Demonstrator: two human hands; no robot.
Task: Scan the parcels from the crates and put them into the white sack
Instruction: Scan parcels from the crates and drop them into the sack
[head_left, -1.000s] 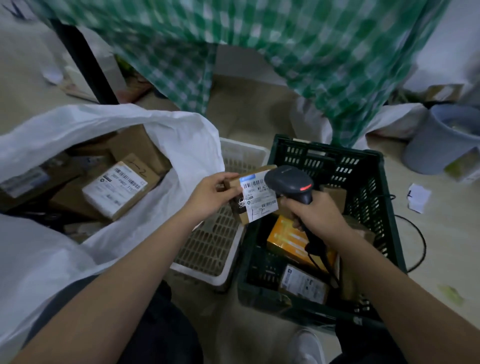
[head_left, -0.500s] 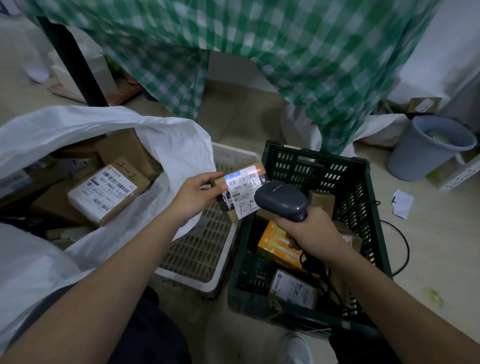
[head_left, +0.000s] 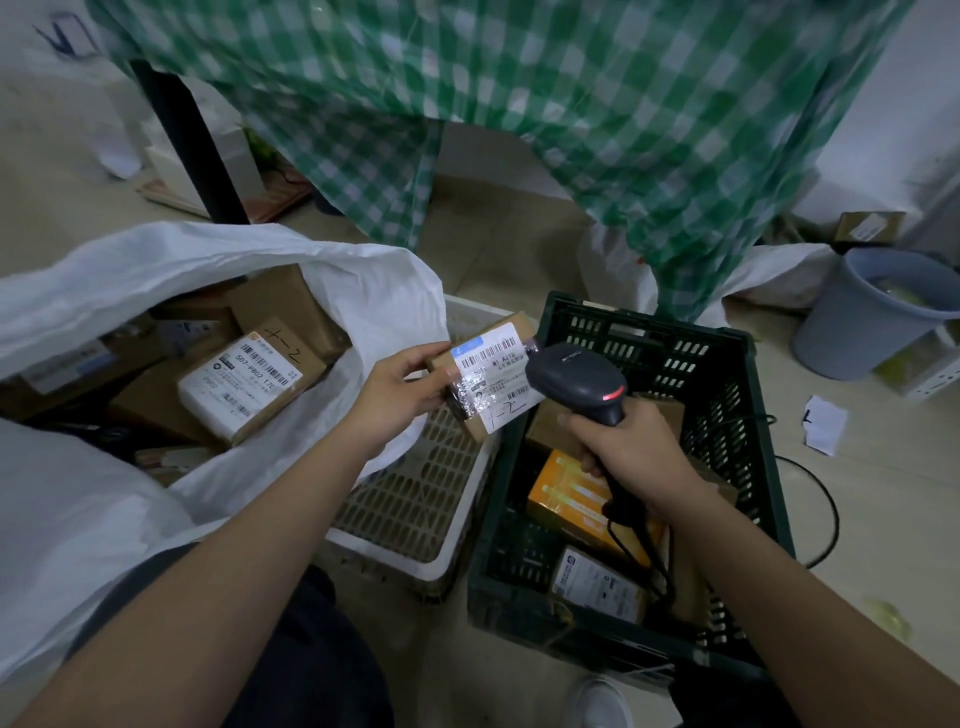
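Note:
My left hand (head_left: 397, 392) grips a small brown parcel (head_left: 485, 379) with a white barcode label, held above the gap between the two crates. My right hand (head_left: 631, 449) holds a dark barcode scanner (head_left: 574, 371) by its handle, its head just right of the label and its red light on. The dark green crate (head_left: 727, 364) below holds an orange box (head_left: 582, 501) and several labelled parcels. The white crate (head_left: 415, 519) beside it shows only its slotted floor. At the left the white sack (head_left: 156, 260) lies open with several brown parcels (head_left: 249, 384) inside.
A green checked cloth (head_left: 519, 104) hangs over a table behind the crates, beside a black table leg (head_left: 192, 150). A grey bin (head_left: 872, 312) stands at the right. The scanner's black cable (head_left: 826, 499) loops on the floor near a paper scrap (head_left: 823, 423).
The parcel and scanner have stayed close together while my head moved; the label now tilts more toward the scanner, and the red scan line seen on the barcode half a second ago is gone.

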